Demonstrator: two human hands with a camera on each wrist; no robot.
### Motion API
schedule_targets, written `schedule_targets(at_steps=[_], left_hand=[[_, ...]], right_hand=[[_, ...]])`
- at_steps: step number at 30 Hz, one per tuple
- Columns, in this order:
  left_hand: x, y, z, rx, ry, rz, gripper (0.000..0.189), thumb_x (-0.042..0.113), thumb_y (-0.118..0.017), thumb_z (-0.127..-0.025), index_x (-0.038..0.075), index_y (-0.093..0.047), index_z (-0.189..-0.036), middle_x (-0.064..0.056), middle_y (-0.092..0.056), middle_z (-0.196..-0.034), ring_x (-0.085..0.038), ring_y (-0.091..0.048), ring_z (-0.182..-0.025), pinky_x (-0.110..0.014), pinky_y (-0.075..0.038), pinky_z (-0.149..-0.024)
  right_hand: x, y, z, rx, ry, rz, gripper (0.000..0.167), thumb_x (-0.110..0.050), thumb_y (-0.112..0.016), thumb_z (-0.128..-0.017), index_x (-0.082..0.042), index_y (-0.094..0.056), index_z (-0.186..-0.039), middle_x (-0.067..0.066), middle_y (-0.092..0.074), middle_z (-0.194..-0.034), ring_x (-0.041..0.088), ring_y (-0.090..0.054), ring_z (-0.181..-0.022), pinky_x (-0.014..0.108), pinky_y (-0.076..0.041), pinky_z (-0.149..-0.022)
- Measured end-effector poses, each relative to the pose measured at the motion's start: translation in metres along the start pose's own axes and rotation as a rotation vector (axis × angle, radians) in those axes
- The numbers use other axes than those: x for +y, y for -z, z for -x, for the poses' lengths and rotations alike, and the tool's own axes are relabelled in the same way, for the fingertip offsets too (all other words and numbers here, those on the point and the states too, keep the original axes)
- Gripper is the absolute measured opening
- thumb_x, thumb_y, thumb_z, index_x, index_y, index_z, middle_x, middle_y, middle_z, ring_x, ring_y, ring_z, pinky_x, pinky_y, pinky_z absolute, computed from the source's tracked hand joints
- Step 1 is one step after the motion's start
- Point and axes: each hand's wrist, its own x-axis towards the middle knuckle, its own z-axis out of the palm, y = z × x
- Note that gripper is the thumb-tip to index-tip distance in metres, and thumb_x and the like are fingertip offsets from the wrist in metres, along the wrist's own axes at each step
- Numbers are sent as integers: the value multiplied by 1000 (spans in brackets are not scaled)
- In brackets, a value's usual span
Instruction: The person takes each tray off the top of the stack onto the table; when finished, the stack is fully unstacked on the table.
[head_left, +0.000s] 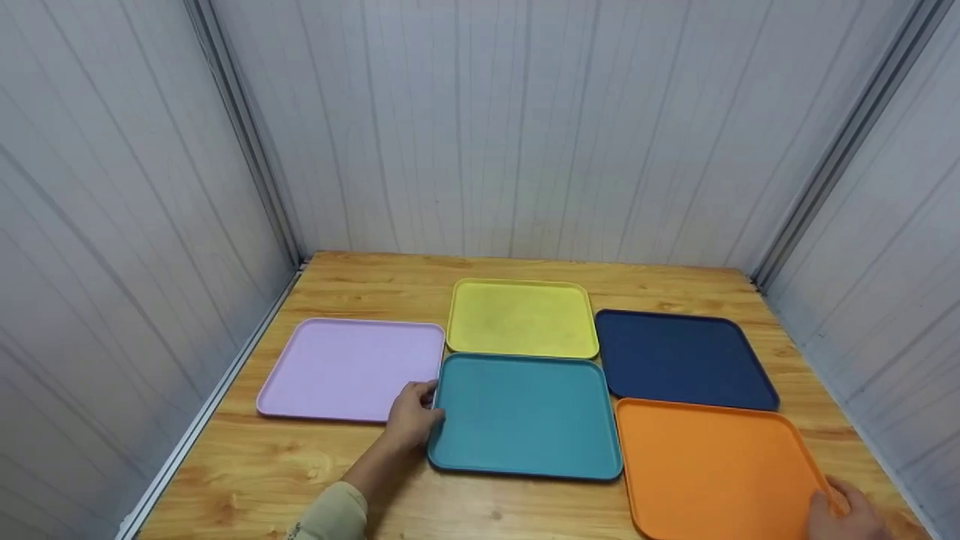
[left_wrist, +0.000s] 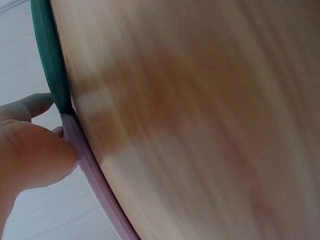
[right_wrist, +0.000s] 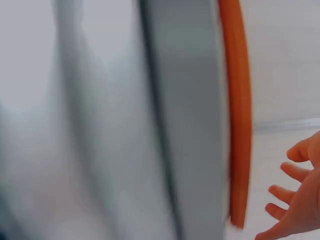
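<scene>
My left hand rests at the left edge of a teal tray, its thumb on the rim. Its other fingers reach toward the seam with a lilac tray. In the left wrist view the teal rim meets the lilac rim, and one finger touches near that joint. At the lower right my right hand is by the right edge of an orange tray. The right wrist view has its fingers spread apart from the orange rim.
Behind the teal tray lies a yellow tray, and a dark blue tray sits behind the orange one. All rest on a wood-grain table. White panel walls enclose the back and both sides.
</scene>
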Motion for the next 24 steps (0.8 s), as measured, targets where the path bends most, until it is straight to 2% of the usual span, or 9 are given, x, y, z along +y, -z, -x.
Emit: schedule_targets(at_steps=[2, 5, 7, 10, 13, 20, 24], left_hand=[[0, 1, -1, 0, 18, 35, 51, -1, -68, -87, -9, -56, -136, -17, -58, -117, -29, -55, -106, -47, -49, -97], [1, 4, -1, 3, 33, 84, 49, 3, -67, -91, -7, -56, -138, -18, -58, -124, -32, -55, -111, -49, -48, -99], [3, 6, -2, 8, 35, 100, 48, 4, -67, -93, -5, -56, -138, -19, -58, -128, -33, -56, -113, -49, -49, -98], [6, 9, -3, 11, 23, 91, 46, 6, -66, -94, -3, -56, -138, -19, -56, -131, -33, -56, -114, -48, -51, -95], [10, 13, -4, 15, -14, 75, 45, 8, -66, -94, -2, -58, -137, -19, -56, -132, -33, -55, -113, -47, -52, -92], [19, 20, -9, 65, -175, -17, 43, 9, -70, -91, -3, -61, -132, -24, -58, -126, -41, -56, -114, -54, -47, -96], [27, 22, -12, 57, -211, -58, 46, 11, -71, -91, -2, -60, -134, -23, -58, -128, -40, -54, -118, -55, -45, -99]], right_hand=[[-18, -9, 13, 118, 153, 3, 46, -21, -53, -97, 5, -56, -134, 37, -52, -131, 53, -49, -116, 61, -37, -98], [-40, -25, 22, 180, 305, -29, 37, -16, -58, -97, 6, -63, -126, 35, -57, -129, 52, -50, -120, 59, -37, -102], [-53, -35, 23, 130, 333, -27, 38, -20, -58, -100, 5, -63, -128, 34, -56, -132, 52, -49, -122, 61, -37, -102], [-72, -47, 24, 10, 337, -8, 46, -31, -55, -104, 3, -59, -135, 32, -51, -140, 51, -44, -128, 63, -34, -104], [-88, -59, 24, -79, 377, 7, 53, -38, -54, -104, 1, -56, -139, 30, -49, -143, 50, -42, -132, 64, -33, -106], [-125, -79, 21, -258, 600, 18, 65, -47, -54, -103, -1, -46, -148, 26, -44, -150, 45, -35, -140, 63, -30, -110], [-146, -93, 22, -335, 690, 50, 70, -50, -54, -102, -2, -42, -151, 26, -39, -153, 46, -32, -141, 66, -28, -110]])
